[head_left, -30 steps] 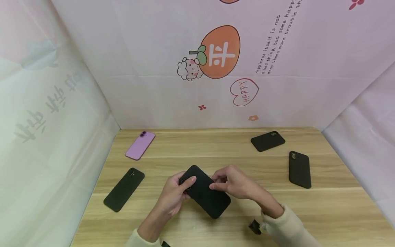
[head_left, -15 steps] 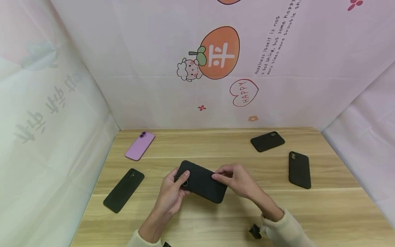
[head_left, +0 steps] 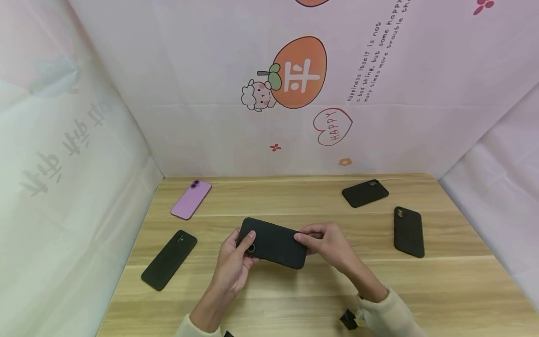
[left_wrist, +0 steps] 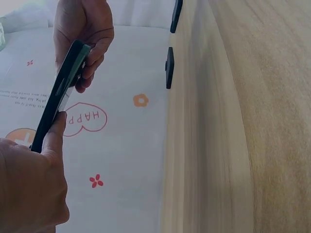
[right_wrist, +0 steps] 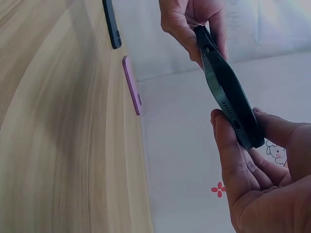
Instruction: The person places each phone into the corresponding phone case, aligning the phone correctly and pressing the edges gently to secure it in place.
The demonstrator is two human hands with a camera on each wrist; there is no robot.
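Note:
A phone in a black case (head_left: 275, 244) is held in the air over the table, its back facing up. My left hand (head_left: 231, 262) grips the camera end, thumb on the back beside the ring-shaped camera. At the other end, my right hand (head_left: 327, 244) pinches the corner, thumb on top and fingers below. In the right wrist view the phone's lower edge (right_wrist: 233, 114) shows speaker holes and a port, and the case edge looks bowed along it. Seen edge-on in the left wrist view, the phone and case (left_wrist: 54, 104) look like two dark layers.
On the left of the wooden table (head_left: 269, 309) lie a purple phone (head_left: 191, 200) and a black phone (head_left: 169, 260). Two black phone cases (head_left: 364, 194) with camera cutouts lie on the right. Printed cloth (head_left: 219, 131) walls the back and sides.
The held phone and case have turned from a steep slant to nearly level and shifted slightly away and left. My right hand has moved from the long side to the end corner.

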